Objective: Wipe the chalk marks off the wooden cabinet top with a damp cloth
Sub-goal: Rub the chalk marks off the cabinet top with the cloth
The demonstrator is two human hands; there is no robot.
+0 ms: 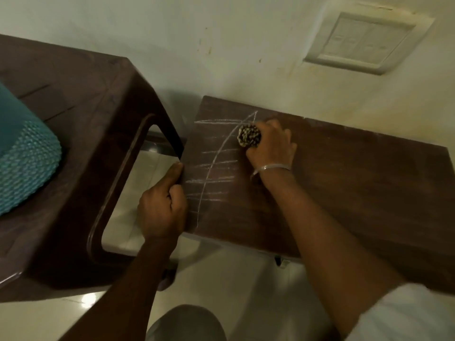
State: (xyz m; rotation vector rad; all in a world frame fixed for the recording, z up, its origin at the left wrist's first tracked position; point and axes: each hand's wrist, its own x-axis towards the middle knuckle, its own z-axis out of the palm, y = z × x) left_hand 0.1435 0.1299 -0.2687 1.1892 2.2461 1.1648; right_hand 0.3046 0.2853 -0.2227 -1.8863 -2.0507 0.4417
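Head view. Right hand [269,143]: grip clamped round a wadded patterned cloth [249,139], pressed onto the wooden cabinet top [344,180] at the far end of the chalk marks [214,168]. The marks are a long arc crossed by short strokes, all on the left part. Left hand [162,207]: grip curled over the top's left edge, steadying it. Brown plastic chair [86,119] just beside. Best done with firm downward pressure, overlapping sweeps toward the near edge, and the cloth turned as it loads.
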